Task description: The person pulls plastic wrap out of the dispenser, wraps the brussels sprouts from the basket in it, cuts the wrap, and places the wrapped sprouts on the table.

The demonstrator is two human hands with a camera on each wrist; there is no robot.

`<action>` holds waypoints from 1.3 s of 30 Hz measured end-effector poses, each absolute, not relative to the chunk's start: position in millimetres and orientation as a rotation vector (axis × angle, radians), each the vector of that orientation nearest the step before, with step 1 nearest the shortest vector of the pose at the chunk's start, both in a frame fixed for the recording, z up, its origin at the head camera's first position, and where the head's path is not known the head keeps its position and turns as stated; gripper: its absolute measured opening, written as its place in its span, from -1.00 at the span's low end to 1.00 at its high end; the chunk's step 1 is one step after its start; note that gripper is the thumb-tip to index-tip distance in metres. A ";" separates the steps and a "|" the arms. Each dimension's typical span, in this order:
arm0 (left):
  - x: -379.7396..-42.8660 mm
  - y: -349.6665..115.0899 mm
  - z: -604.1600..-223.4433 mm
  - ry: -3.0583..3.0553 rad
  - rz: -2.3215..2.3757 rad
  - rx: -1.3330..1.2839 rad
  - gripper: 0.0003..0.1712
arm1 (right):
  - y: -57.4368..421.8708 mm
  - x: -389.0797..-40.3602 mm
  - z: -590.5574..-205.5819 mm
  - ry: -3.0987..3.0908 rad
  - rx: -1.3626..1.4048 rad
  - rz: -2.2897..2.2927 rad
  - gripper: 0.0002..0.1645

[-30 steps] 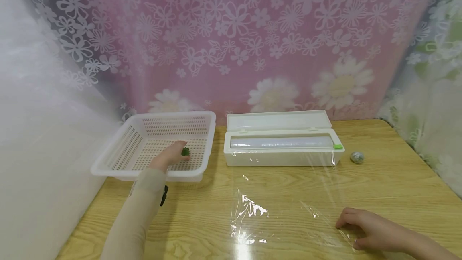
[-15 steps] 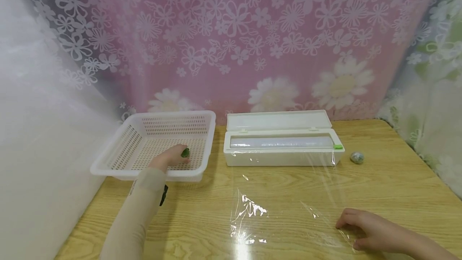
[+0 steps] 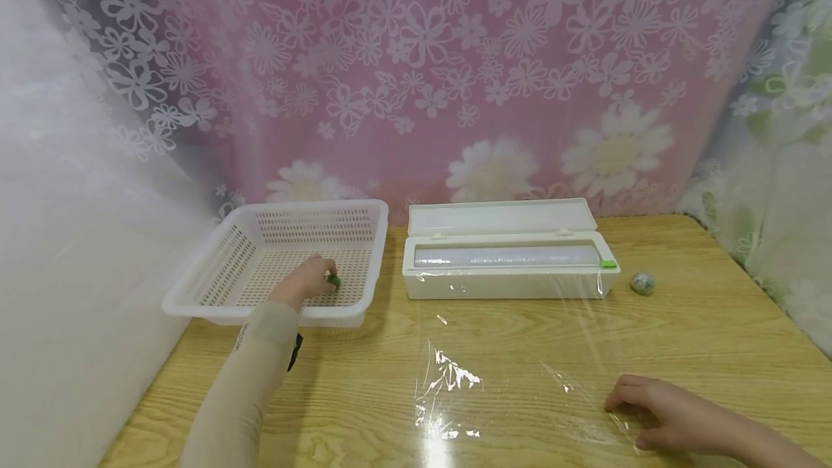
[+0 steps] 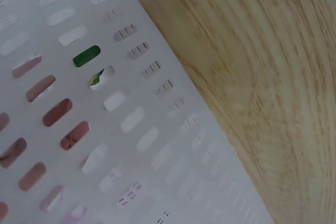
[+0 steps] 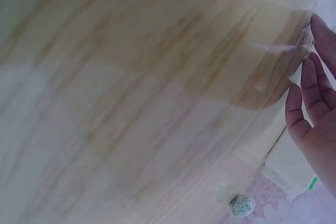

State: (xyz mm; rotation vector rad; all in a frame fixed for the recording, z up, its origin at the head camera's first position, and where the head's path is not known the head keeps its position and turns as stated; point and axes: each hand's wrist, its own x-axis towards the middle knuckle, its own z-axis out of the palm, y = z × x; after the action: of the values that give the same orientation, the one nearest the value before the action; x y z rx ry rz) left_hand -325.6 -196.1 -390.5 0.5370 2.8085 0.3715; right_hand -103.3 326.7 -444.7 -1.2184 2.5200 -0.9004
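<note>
In the head view my left hand (image 3: 308,280) reaches into the white slotted basket (image 3: 373,287), its fingers curled around a small dark green piece (image 3: 334,280) near the basket's floor. The hand partly hides this piece, so its kind is unclear. Through the basket wall's slots in the left wrist view, bits of green (image 4: 87,55) and of the left hand (image 4: 58,112) show. My right hand (image 3: 679,414) rests at the near right corner of a clear plastic wrap sheet (image 3: 455,374). Its fingertips touch the film, and the thumb stands apart, as the right wrist view (image 5: 317,85) also suggests.
Behind the sheet stands a white wrap dispenser (image 3: 510,285), lid up, with a film roll (image 3: 507,257) inside and a green slider (image 3: 608,264) at its right. A small wrapped ball (image 3: 642,283) lies to its right on the wooden table (image 3: 728,323). A floral curtain (image 3: 416,92) hangs behind.
My left fingers have curled in more around the green piece, which sits slightly lower and is more covered. The right hand, the film and the dispenser have stayed put.
</note>
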 end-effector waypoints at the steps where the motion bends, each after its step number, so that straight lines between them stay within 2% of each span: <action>1: -325.8 -196.2 -391.1 2.803 0.367 0.537 -0.71 | 326.8 -103.2 -444.8 2.520 -1.217 -0.899 -0.55; 5: -327.2 -197.2 -391.9 2.780 0.320 0.505 -0.81 | 327.2 -103.2 -445.6 2.528 -1.222 -0.887 -0.55; 12: -325.1 -198.4 -390.6 2.763 0.285 0.430 -0.66 | 327.2 -103.3 -445.5 2.539 -1.198 -0.867 -0.56; 16: -324.2 -201.9 -390.7 2.757 0.328 0.413 -0.75 | 326.1 -103.7 -444.2 2.543 -1.186 -0.858 -0.56; 28: -319.4 -198.1 -366.6 2.957 0.862 0.535 -0.63 | 325.2 -103.8 -441.4 2.540 -1.172 -0.853 -0.56; 34: -297.1 -172.3 -344.9 3.033 1.141 0.613 -0.57 | 326.3 -103.2 -440.6 2.558 -1.176 -0.832 -0.58; 39: -274.1 -142.1 -333.9 3.016 1.270 0.844 -0.62 | 327.1 -103.2 -440.6 2.544 -1.152 -0.831 -0.60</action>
State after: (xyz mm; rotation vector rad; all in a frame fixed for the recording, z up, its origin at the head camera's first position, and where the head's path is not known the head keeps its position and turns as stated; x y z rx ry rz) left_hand -274.1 -142.1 -333.9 0.8444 3.0164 1.2697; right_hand -103.2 327.1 -440.6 -1.1520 2.5438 -0.8311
